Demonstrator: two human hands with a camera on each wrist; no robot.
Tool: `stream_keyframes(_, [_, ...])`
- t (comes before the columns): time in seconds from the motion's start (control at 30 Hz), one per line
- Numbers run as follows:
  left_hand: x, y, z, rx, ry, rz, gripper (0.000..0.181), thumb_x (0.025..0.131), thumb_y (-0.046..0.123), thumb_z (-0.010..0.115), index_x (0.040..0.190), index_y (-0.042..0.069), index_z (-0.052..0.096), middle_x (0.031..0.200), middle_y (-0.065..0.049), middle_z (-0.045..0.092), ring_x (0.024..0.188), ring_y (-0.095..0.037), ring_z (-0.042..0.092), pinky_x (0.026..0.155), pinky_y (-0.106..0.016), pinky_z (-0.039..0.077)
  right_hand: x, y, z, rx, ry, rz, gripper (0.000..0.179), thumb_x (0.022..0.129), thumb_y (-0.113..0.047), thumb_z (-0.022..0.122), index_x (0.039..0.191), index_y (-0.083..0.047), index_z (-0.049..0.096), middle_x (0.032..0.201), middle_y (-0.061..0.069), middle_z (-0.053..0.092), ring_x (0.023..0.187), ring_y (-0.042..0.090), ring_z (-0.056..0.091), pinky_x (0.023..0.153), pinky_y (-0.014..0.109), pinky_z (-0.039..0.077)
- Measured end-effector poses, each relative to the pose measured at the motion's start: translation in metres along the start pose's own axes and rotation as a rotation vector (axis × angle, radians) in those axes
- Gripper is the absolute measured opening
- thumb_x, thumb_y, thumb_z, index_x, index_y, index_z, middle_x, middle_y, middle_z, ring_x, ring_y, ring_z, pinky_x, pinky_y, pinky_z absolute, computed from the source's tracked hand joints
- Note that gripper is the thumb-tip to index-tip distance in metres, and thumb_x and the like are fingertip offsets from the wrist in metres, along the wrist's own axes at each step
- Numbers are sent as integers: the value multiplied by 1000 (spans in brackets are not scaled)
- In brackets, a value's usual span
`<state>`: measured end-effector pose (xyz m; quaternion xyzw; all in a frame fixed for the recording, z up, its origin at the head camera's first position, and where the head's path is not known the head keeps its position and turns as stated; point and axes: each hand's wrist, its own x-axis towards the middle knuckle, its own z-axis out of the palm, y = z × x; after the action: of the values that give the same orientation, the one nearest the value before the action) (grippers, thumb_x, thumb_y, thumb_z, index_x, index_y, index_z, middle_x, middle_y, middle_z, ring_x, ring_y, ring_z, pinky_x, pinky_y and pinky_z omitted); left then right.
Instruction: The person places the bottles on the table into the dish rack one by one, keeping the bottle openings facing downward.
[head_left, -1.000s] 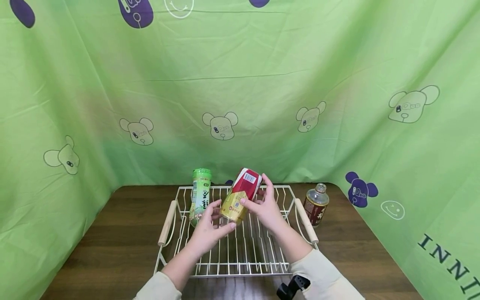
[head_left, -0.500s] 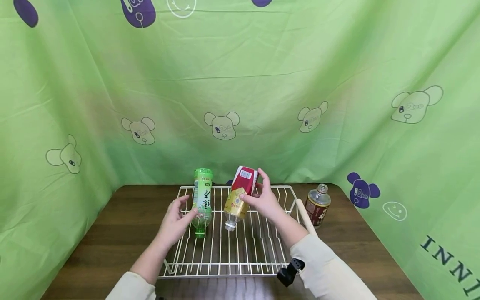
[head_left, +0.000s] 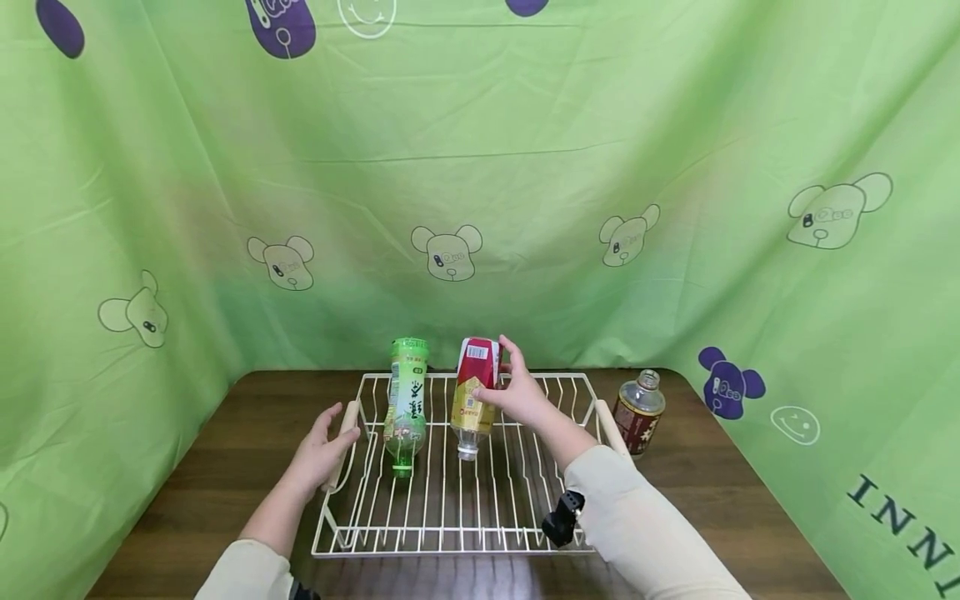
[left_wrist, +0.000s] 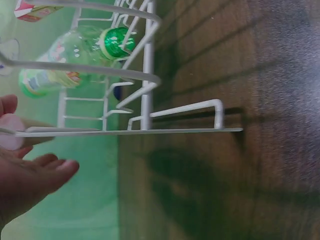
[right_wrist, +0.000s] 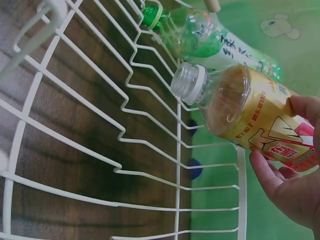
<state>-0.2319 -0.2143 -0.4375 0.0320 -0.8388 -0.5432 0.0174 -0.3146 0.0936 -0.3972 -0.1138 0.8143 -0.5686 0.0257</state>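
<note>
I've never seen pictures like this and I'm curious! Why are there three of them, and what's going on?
There's no robot here, just a person using two bare hands. The big picture comes from a camera on the person's head, looking forward and down. The other two come from little cameras on each wrist, so things look tipped sideways.

On the brown table is a white wire rack. A green bottle leans in it, neck down. A bottle with a dark red label stands to the right of the rack.

The right hand holds a red-and-gold bottle over the rack, neck down too. The left hand is right by the rack's pale handle.
</note>
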Motion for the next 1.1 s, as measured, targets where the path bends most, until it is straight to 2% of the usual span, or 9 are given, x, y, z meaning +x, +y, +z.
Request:
stream_keyframes(0.13, [4,-8,3,-68,-50,-10,72,99,11,49,154,-6,7,156,-36,15,143,-50,21,118,-59,22,4,2,3,-20,-22,-2,103,80,-7,76,157,-20,9,147,32,38,119,49,56,96,53,52])
stream_keyframes(0.23, [6,-11,5,-77,-66,-24,71,99,10,47,155,-5,5,157,-35,15,144,-49,20,119,-59,19,5,5,5,-39,-31,-8,102,80,-6,76,157,-19,10,147,33,38,120,49,55,97,54,51])
stream_keyframes(0.37, [7,-12,6,-88,-78,-45,69,99,9,43,155,-3,5,158,-33,13,142,-49,25,117,-59,24,6,8,9,-73,-31,-6,101,79,-6,77,157,-18,13,144,33,40,118,47,57,98,54,50])
stream_keyframes(0.57, [8,-12,8,-106,-90,-40,67,99,7,40,155,-4,5,159,-32,10,141,-47,27,113,-54,33,5,10,15,-71,-43,8,101,79,-4,77,157,-17,14,144,32,41,115,46,60,94,52,53])
stream_keyframes(0.73, [8,-12,8,-106,-88,-37,67,99,7,40,155,-3,5,158,-33,11,139,-48,30,113,-56,33,7,14,17,-84,-50,5,102,77,-3,77,157,-15,15,143,30,44,113,44,61,90,50,55])
stream_keyframes(0.97, [5,-9,9,-116,-81,-35,66,98,5,39,155,-4,7,158,-33,9,140,-49,27,114,-58,31,6,16,20,-146,-59,0,102,77,-7,78,156,-15,14,141,29,46,124,45,52,98,54,50])
stream_keyframes(1.1, [4,-9,8,-117,-78,-36,66,98,4,39,155,-4,7,159,-33,9,139,-48,28,113,-57,32,6,17,21,-144,-56,1,103,76,-7,78,156,-14,13,141,30,46,125,45,51,98,54,50])
